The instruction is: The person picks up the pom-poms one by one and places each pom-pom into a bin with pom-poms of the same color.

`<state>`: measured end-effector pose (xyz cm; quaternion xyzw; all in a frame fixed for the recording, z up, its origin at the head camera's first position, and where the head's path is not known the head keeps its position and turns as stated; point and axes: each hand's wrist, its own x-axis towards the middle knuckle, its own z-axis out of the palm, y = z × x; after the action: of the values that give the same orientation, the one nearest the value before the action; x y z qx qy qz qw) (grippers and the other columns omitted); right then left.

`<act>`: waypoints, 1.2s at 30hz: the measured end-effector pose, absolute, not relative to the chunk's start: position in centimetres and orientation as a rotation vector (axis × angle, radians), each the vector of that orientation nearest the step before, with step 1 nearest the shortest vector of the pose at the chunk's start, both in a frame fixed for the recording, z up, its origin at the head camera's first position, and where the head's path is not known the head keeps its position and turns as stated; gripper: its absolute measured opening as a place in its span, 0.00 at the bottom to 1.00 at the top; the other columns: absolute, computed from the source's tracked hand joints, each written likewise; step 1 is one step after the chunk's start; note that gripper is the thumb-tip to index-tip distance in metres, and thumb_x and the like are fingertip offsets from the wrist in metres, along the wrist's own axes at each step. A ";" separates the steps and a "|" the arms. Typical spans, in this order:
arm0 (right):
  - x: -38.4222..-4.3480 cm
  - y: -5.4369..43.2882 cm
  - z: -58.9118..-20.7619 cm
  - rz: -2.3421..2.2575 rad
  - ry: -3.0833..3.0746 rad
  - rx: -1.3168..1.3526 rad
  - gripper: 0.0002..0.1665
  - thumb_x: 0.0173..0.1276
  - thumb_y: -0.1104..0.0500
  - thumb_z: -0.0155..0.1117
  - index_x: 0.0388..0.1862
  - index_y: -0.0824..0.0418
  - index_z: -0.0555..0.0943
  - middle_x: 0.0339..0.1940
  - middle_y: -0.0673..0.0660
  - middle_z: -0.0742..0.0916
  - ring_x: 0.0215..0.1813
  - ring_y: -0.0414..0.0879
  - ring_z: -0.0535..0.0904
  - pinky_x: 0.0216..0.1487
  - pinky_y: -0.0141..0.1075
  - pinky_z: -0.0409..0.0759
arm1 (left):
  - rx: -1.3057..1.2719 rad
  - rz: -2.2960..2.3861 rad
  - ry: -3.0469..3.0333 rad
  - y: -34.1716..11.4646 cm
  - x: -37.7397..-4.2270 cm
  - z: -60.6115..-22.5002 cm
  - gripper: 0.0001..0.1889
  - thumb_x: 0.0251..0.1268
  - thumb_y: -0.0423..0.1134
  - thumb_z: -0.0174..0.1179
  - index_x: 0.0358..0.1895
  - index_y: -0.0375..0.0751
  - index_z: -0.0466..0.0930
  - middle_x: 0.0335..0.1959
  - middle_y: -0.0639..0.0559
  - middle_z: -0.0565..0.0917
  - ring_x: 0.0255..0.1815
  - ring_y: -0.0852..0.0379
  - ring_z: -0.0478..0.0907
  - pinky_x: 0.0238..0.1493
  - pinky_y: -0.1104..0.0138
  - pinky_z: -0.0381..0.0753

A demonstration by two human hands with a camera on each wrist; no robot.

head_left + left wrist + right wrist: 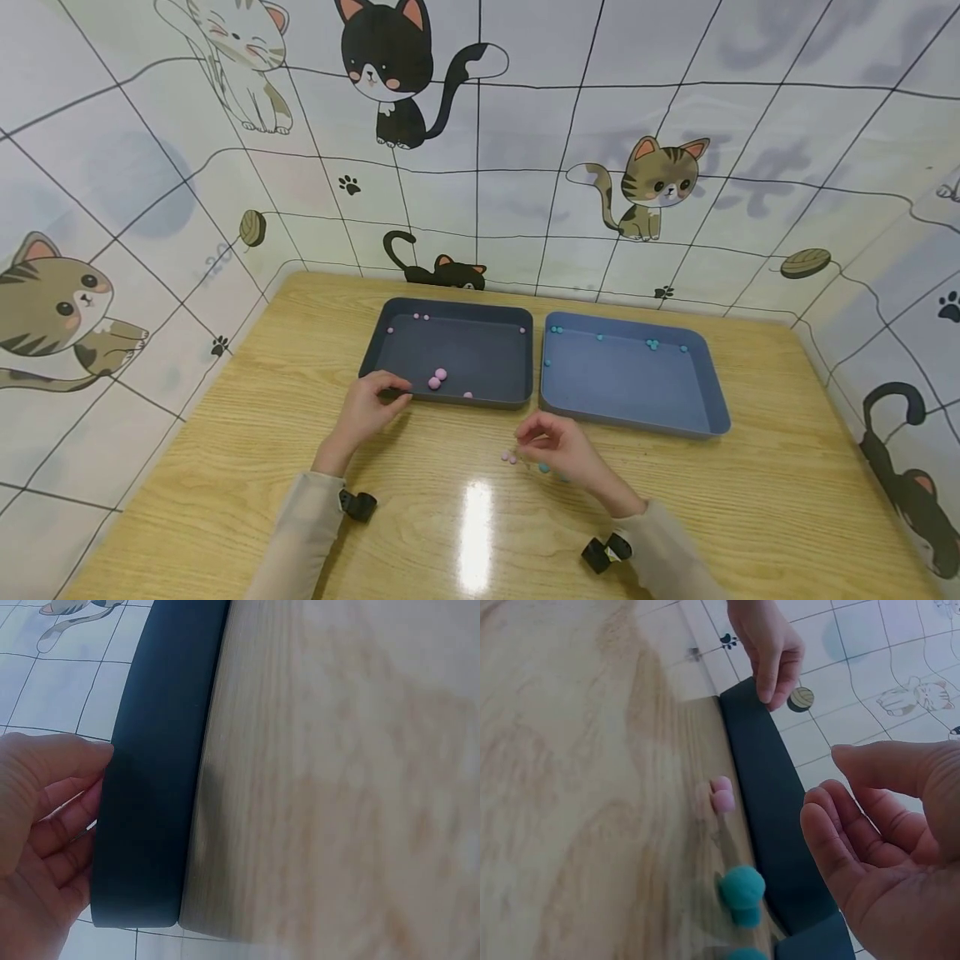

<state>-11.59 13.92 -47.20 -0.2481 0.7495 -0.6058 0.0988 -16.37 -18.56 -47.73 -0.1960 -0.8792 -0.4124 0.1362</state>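
My left hand (369, 408) holds the front left rim of the dark tray (480, 354). In the left wrist view the thumb rests at the rim and the fingertips pass behind the wall. My right hand (558, 450) hovers over the table before the trays, thumb and fingers curved and apart, with nothing seen between them. Under it lie small pink balls (722, 799) and fuzzy teal balls (742, 886), partly hidden by the hand in the head view. Inside the dark tray are two larger pink balls (438, 378) and several small ones.
To the right stands a blue tray (622, 379) with several teal balls (652, 344) along its back and left side. Both trays sit on a wooden table (420, 517). Behind and beside it hangs a cat-print cloth (517, 208).
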 end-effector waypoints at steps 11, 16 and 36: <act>-11.5 12.9 -48.3 -1.713 2.240 -0.749 0.09 0.56 0.75 0.64 0.37 0.73 0.77 0.35 0.68 0.83 0.38 0.53 0.81 0.41 0.35 0.81 | -0.529 -1.138 -2.607 -18.5 -16.6 -47.7 0.05 0.50 0.26 0.68 0.31 0.34 0.85 0.30 0.47 0.84 0.35 0.48 0.80 0.38 0.55 0.79; -11.5 12.4 -48.4 -1.637 2.292 -0.737 0.08 0.56 0.75 0.64 0.36 0.71 0.78 0.34 0.65 0.83 0.37 0.49 0.81 0.40 0.34 0.81 | -0.531 -1.134 -2.596 -18.6 -16.6 -47.8 0.06 0.48 0.25 0.68 0.31 0.35 0.85 0.30 0.48 0.84 0.34 0.48 0.80 0.38 0.55 0.79; -11.6 12.1 -48.6 -1.441 2.399 -0.746 0.10 0.55 0.76 0.64 0.34 0.66 0.78 0.34 0.56 0.82 0.37 0.47 0.78 0.41 0.32 0.80 | -0.506 -1.160 -2.613 -18.4 -16.5 -47.5 0.06 0.48 0.25 0.69 0.30 0.36 0.85 0.29 0.48 0.84 0.35 0.48 0.80 0.39 0.55 0.79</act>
<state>-11.57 12.11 -48.62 -0.2555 0.8222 -0.4937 0.1224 -16.47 -18.45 -47.53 -0.1731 -0.8936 -0.3967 0.1187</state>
